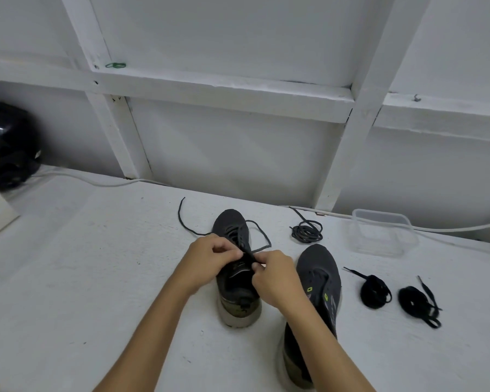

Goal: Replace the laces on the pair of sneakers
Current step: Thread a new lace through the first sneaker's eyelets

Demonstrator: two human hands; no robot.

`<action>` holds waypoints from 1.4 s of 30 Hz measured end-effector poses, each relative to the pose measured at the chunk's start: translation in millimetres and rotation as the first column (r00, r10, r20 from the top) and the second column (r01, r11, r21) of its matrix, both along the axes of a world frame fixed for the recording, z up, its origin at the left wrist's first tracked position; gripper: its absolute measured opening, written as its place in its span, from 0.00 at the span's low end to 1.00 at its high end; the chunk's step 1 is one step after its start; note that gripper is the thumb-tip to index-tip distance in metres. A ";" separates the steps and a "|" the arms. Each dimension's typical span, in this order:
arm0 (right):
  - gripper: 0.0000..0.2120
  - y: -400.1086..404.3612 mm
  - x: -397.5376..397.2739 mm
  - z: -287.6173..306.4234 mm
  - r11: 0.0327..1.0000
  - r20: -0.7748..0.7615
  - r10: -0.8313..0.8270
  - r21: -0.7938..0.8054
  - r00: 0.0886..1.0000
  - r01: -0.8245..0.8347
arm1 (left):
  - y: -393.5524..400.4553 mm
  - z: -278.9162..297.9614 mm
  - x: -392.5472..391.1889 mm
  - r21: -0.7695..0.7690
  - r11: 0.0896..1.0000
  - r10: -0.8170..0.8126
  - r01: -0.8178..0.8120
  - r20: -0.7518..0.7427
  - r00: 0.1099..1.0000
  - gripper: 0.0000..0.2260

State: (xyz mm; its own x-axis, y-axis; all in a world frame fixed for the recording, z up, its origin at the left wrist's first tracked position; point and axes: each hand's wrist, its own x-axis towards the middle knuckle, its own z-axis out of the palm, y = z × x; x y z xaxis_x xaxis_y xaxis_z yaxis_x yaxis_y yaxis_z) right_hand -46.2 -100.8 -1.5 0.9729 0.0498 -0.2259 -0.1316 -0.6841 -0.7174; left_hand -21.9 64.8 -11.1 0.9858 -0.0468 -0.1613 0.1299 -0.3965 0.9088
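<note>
So we've got both hands over the left-hand sneaker (pixel 232 236), which sits toe-away from us in the middle of the white table (pixel 68 278). Our left hand (pixel 207 260) and right hand (pixel 275 275) are both curled in tight, pinching the thin dark lace (pixel 262 236) right above the tongue. The hands cover most of the eyelets, so we can't tell how far up it's threaded. One end of that lace trails off to the left across the table, and a loop sticks out on the right side of the toe.

The other sneaker (pixel 320 273) sits just to the right, closer to us, no lace in it as far as we can see, and our right forearm hides its heel.

Other stuff around: a coiled thin lace (pixel 307 232) behind the second sneaker, and two bundles of flat black laces (pixel 375 291) (pixel 417 304) off to the right, near each other but apart. Clear plastic tub (pixel 384 233) sits by the wall, white cable (pixel 102 182) runs along the back edge, and a black helmet (pixel 7 145) is at far left.
</note>
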 end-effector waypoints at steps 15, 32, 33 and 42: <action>0.22 15.3 -3.7 -4.2 0.997 -0.030 -0.057 -0.060 0.998 0.055 | 6.1 26.0 -4.7 -0.621 0.778 0.050 -0.091 -0.083 0.995 0.09; 0.23 16.4 -0.2 -15.1 0.993 -0.022 -0.099 -0.071 0.995 0.097 | 27.1 43.9 -10.4 0.083 0.969 -0.220 0.234 -0.152 0.964 0.06; 0.22 16.5 -0.6 -15.4 0.992 -0.023 -0.101 -0.074 0.995 0.099 | 28.5 46.3 -10.3 -0.179 0.959 -0.240 0.221 -0.094 0.966 0.06; 0.23 17.1 0.6 -16.0 0.991 -0.026 -0.096 -0.100 0.995 0.093 | 7.2 39.5 -0.6 -0.114 0.988 0.097 -0.100 -0.030 0.995 0.14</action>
